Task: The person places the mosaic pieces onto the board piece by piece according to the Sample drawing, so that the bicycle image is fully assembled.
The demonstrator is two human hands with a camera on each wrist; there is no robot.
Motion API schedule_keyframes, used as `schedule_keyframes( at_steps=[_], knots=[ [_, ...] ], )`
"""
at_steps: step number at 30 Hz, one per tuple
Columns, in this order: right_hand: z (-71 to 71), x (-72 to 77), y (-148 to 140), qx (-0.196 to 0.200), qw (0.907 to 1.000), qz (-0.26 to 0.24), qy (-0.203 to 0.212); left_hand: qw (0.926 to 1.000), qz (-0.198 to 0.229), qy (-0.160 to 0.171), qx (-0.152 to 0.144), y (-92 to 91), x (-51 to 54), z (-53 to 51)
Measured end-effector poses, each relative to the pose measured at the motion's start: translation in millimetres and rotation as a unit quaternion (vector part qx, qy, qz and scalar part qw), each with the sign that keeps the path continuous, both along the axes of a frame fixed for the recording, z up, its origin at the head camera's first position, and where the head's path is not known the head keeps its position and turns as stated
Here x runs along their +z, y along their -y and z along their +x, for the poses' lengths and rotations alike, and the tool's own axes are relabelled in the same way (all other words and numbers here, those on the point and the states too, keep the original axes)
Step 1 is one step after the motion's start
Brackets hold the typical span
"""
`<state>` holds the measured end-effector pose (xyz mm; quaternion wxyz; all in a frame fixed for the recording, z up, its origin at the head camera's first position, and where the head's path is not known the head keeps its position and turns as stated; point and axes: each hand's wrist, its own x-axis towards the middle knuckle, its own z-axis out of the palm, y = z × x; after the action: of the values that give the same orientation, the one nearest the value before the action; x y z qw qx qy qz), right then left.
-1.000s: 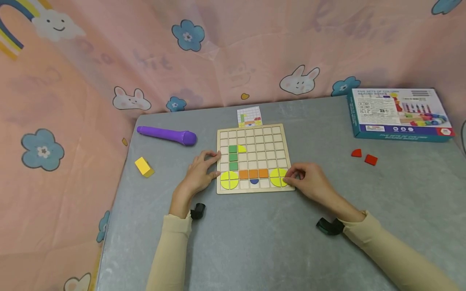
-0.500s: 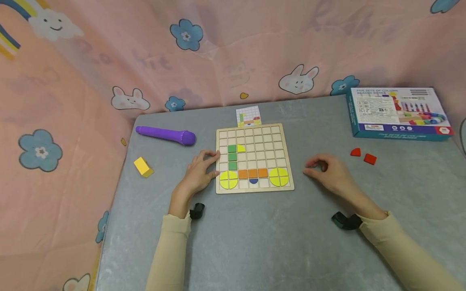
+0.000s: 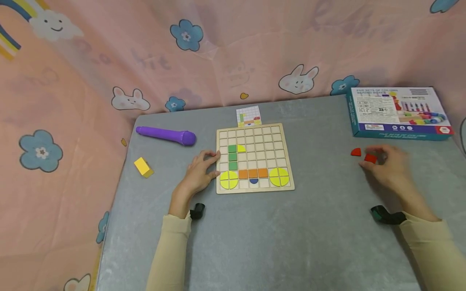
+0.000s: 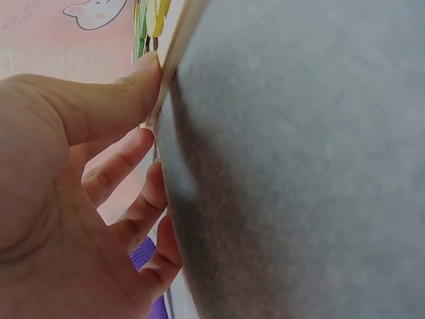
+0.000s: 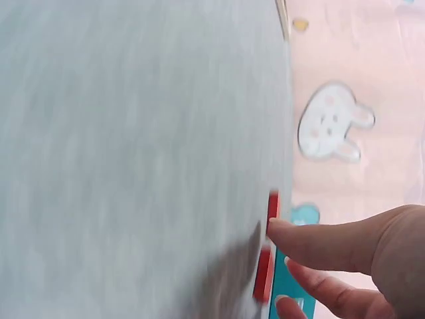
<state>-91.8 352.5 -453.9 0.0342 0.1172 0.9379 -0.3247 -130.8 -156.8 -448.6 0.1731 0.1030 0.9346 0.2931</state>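
A wooden grid board (image 3: 255,191) lies mid-table with several coloured tiles in its cells. Green squares (image 3: 232,157), orange squares (image 3: 253,173), yellow quarter-circles (image 3: 279,177) and a blue half-circle (image 3: 253,181) are among them. My left hand (image 3: 198,174) touches the board's left edge with spread thumb and forefinger; the left wrist view has the thumb (image 4: 143,90) against that edge. Over on the right, my right hand (image 3: 391,167) hovers around a red square tile (image 3: 370,158), thumb and forefinger apart on either side. A red quarter-circle tile (image 3: 356,152) lies just left of it.
A small pattern card (image 3: 248,116) lies behind the board. Further left are a purple microphone-shaped object (image 3: 165,135) and a yellow block (image 3: 144,167). The boxed set (image 3: 400,114) occupies the back right, near the pink patterned curtain (image 3: 233,52).
My right hand has left the yellow tiles at the board's lower right and travelled right to the red square tile. The left hand stays at the board's edge.
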Motion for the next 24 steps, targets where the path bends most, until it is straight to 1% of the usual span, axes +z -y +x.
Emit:
schedule_keyframes(
  at_steps=[5, 11, 16, 21, 24],
  knots=[
    [4.7, 1.5, -18.0, -0.015, 0.9996, 0.014, 0.021, 1.0000, -0.001, 0.000, -0.001, -0.9, -0.1, -0.3],
    [5.3, 1.9, -20.5, -0.010, 0.9987, 0.030, 0.040, 1.0000, -0.001, 0.003, 0.002, -0.5, -0.2, 0.3],
    [4.7, 6.4, -12.3, -0.005, 0.9982, 0.040, 0.045, 1.0000, 0.000, 0.000, -0.001, 0.2, 0.5, 0.7],
    [-0.1, 13.9, 6.3, 0.009, 0.9977, 0.047, 0.049, 1.0000, -0.001, -0.001, -0.002, 0.4, 0.8, 0.6],
    [-4.7, 17.6, 21.8, 0.023, 0.9982, 0.032, 0.045, 1.0000, -0.001, 0.001, -0.002, 0.5, 0.3, 0.1]
  ],
)
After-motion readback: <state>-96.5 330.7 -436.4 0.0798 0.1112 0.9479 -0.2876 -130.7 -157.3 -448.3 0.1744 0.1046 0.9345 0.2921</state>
